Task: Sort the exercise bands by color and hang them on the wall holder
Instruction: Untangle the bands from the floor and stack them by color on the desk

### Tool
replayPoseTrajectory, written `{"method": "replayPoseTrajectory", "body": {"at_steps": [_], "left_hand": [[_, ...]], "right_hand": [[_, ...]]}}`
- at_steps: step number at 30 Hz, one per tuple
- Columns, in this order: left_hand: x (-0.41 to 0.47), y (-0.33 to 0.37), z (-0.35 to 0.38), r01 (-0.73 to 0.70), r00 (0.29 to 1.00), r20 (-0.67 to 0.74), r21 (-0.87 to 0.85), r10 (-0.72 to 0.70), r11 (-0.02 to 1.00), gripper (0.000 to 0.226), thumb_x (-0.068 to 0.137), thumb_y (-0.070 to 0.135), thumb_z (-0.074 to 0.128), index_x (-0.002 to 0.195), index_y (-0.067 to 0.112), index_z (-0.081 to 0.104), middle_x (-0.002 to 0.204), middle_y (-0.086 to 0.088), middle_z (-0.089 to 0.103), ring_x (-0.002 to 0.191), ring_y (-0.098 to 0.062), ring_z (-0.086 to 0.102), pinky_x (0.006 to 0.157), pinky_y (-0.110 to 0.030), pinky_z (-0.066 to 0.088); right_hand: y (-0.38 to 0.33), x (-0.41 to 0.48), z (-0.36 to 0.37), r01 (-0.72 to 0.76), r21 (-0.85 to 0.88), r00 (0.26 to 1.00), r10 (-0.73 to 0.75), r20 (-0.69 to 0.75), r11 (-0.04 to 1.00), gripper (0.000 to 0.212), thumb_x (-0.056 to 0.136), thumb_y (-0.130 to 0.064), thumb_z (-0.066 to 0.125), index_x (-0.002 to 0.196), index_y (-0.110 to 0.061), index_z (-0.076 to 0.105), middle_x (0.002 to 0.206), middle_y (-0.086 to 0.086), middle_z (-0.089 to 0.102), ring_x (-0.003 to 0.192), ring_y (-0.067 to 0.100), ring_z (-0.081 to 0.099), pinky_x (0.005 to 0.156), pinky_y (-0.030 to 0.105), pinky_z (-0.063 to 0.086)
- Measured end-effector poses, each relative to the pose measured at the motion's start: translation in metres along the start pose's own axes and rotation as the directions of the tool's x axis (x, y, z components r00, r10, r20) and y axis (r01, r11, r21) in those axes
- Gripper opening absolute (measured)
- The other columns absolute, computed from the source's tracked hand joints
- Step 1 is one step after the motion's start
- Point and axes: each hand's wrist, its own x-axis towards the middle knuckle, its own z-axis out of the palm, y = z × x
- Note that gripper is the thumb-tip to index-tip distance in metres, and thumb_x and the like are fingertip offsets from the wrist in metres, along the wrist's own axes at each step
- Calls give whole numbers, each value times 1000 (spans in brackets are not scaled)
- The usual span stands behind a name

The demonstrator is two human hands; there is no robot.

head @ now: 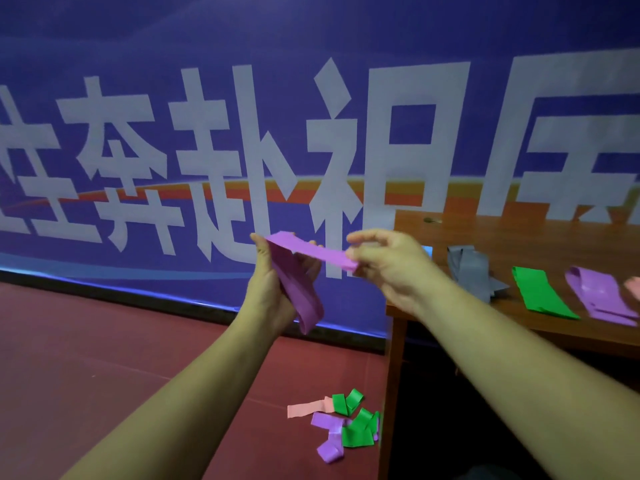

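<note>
Beside table (519,233): purple band (311,251) stretched between both hands.
Left hand (265,285) grips it, right hand (391,265) pinches its end; I judge a weak pinch drops it.

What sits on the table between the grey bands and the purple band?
One flat green elastic band, between the crumpled grey bands and the flat purple band, shown by the head camera.

Gym/event hall prob.: big blue banner wall (311,98), red floor (104,341), wood table (519,230).
</note>
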Motion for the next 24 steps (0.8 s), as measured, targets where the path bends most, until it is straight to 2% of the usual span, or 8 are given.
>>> {"method": "replayPoseTrajectory", "body": {"at_steps": [2,4,7,10,15,20,24], "left_hand": [[-1,0,4,-1,999,33,-9,1,1000,73,86,72,38,125,12,56,121,-20,65,114,-32,63,104,-47,44],[-4,-1,7,-1,999,51,34,-1,999,74,88,71,35,130,13,54,117,-19,68,110,-32,65,103,-45,45],[-7,-4,11,2,999,42,54,-5,999,75,90,70,35,127,10,57,97,-15,69,97,-32,68,90,-40,51],[-8,-5,15,29,998,50,-7,-28,1000,73,92,69,36,122,7,58,81,-12,57,79,-29,64,80,-36,52],[-6,-7,15,55,991,118,27,-58,998,71,92,69,32,118,7,55,73,-8,51,62,-21,51,59,-28,43],[-5,-12,15,58,975,196,237,-107,970,76,92,71,29,117,3,55,67,-6,48,51,-15,41,52,-27,32],[-6,-22,22,86,939,274,393,-206,915,76,94,69,25,106,2,58,66,-9,50,50,-17,41,53,-29,32]], "right_hand": [[27,-4,1,-69,55,997,70,-14,996,21,82,12,64,101,5,63,96,20,61,75,24,66,61,26,59],[49,-9,3,-140,91,990,141,3,986,18,81,10,67,99,10,64,85,21,66,70,25,66,64,28,59],[68,-14,6,-205,10,978,205,31,979,5,81,-1,72,85,0,69,81,18,71,69,20,67,64,27,53],[79,-14,9,-229,-81,973,228,-18,970,6,80,-11,75,81,-9,68,93,18,73,82,20,66,72,31,46],[86,-13,8,-264,-6,963,264,50,965,13,82,-9,72,78,-15,61,81,8,69,80,22,65,78,37,44],[75,-14,-5,-154,-229,986,164,26,961,13,79,-16,76,82,-18,64,79,-1,65,72,13,59,63,27,42],[38,-3,-29,47,-312,995,-73,-70,949,6,85,-19,71,82,-21,66,79,-4,64,73,12,58,60,23,43]]}}
